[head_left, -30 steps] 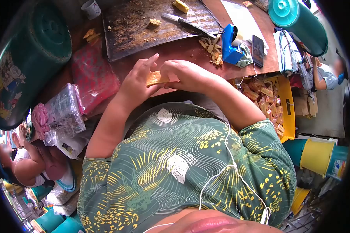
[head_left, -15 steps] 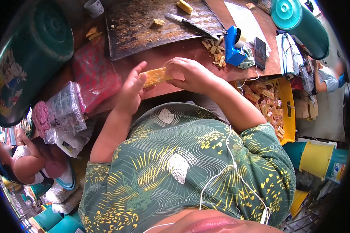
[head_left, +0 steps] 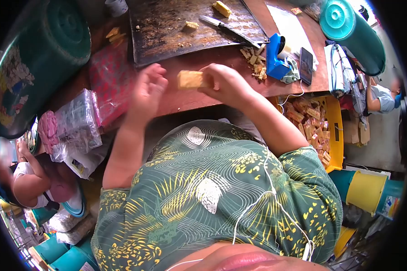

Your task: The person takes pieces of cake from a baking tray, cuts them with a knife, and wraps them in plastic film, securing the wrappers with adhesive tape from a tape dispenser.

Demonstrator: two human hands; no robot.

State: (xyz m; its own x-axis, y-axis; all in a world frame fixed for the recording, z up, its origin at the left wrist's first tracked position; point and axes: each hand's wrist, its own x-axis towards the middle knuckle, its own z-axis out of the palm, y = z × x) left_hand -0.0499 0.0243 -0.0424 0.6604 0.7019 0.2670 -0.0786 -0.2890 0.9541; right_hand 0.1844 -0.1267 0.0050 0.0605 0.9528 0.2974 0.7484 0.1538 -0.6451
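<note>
A yellow-brown bar (head_left: 192, 79) hangs over the near edge of the red-brown table (head_left: 187, 97). Its right end is pinched between the thumb and fingers of my right hand (head_left: 226, 85). To the left of the bar is my left hand (head_left: 148, 92), blurred, with loosely bent fingers apart and nothing seen in them. It does not touch the bar. Beyond both hands lies a dark, crumb-covered tray (head_left: 167, 34) with a knife (head_left: 228, 30) and two yellow pieces. Broken bits (head_left: 257, 62) lie near a blue tape dispenser (head_left: 276, 58).
A yellow crate (head_left: 334, 131) of wrapped bars stands at the right, below a phone (head_left: 306, 65). Red patterned plastic (head_left: 111, 81) and clear bags (head_left: 79, 122) are at the left. Green tubs (head_left: 40, 58) flank the table. Two other people sit at the far sides.
My left hand has come away from the bar, moving left. The bar, earlier between both hands, is now in my right hand alone. The view has shifted slightly.
</note>
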